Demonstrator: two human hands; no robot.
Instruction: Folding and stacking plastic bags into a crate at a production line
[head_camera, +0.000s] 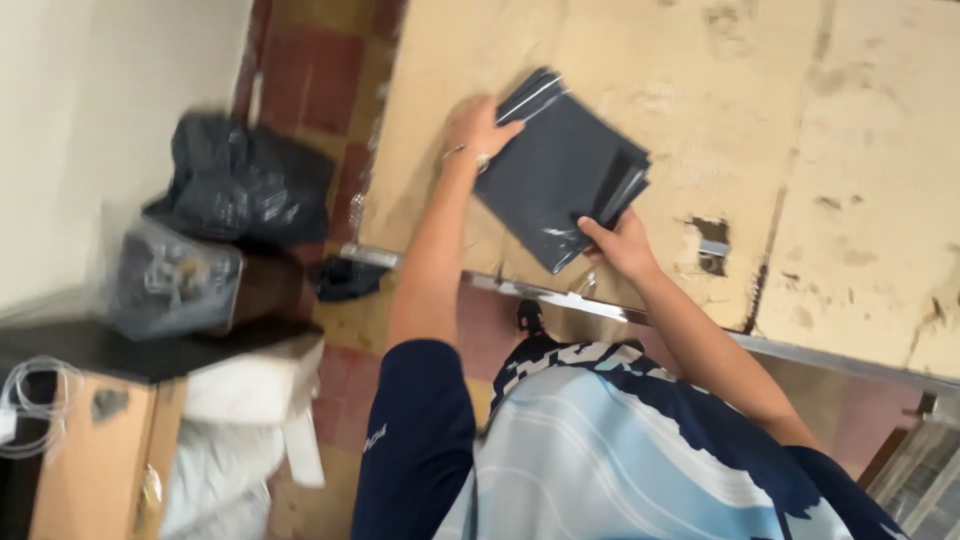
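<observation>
Left of the worn, stained beige worktable (620, 60) with its metal edge, one black plastic rubbish bag (240, 180) sits on the floor beside one clear bag of dark items (170, 275). On the table lies one stack of flat, dark grey plastic mailer bags (555, 165) (slightly fanned). The left hand (478, 128) presses its upper corner; the right hand (622, 240) pinches its lower edge.
</observation>
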